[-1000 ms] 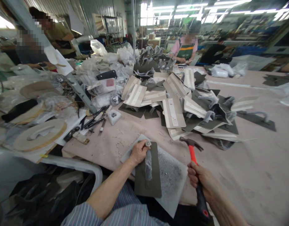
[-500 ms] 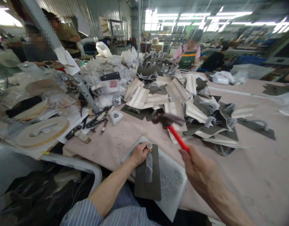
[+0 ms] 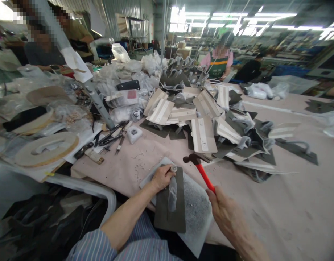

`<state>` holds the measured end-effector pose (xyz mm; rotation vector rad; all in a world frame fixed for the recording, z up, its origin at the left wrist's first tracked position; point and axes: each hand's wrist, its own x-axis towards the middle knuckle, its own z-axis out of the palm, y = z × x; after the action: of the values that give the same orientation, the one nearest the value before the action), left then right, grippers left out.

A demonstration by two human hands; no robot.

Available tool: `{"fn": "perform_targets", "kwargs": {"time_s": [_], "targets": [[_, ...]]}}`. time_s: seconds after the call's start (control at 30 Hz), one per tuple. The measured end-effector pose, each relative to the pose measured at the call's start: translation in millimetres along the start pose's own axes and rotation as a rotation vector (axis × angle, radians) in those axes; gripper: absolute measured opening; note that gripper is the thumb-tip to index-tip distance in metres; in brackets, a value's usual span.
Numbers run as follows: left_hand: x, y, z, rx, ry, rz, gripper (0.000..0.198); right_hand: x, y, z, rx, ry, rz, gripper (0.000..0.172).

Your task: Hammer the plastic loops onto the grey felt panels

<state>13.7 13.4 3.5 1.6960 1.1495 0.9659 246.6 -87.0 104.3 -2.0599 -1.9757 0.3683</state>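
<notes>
**Stud pinched, hammer tipped toward it**

We find the metal stud at the top edge of the dark panel, pinched in the closed left hand. The right hand is shut around the red handle of the hammer, which has tipped left since a second ago; its head now hangs near the stud, not touching it. Under the panel lies a speckled sheet. We count one stud, one panel, one hammer here. Beyond, on the pink cloth, lie pliers and a heap of panels, too many to count. Farther off we count four co-workers, one in a green apron.
</notes>
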Motion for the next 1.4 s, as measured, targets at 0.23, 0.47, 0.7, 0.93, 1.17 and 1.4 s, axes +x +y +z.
{"fn": "perform_targets", "kwargs": {"time_s": [0.23,0.47,0.7,0.93,1.17,1.4], "targets": [[0,-2,1.5,-0.015,0.013,0.002,0.014,2,-32,-15,0.126,0.376,-0.192,0.03],[0,-3,3.1,0.023,0.052,-0.03,0.02,4,-25,9,-0.052,-0.106,-0.161,0.028],[-2,-2,0.7,-0.031,0.035,-0.001,0.039,-1,36,23,0.105,-0.109,0.109,0.032],[0,-5,0.9,-0.088,0.015,-0.013,0.02,-5,45,34,-0.169,0.091,-0.092,0.037],[4,-1,1.2,-0.248,0.073,-0.1,0.016,0,-60,81,0.114,-0.154,-0.609,0.05],[15,2,8.5,-0.522,0.359,-0.23,0.031,4,-63,94,-0.109,-0.193,-0.596,0.04]]}}
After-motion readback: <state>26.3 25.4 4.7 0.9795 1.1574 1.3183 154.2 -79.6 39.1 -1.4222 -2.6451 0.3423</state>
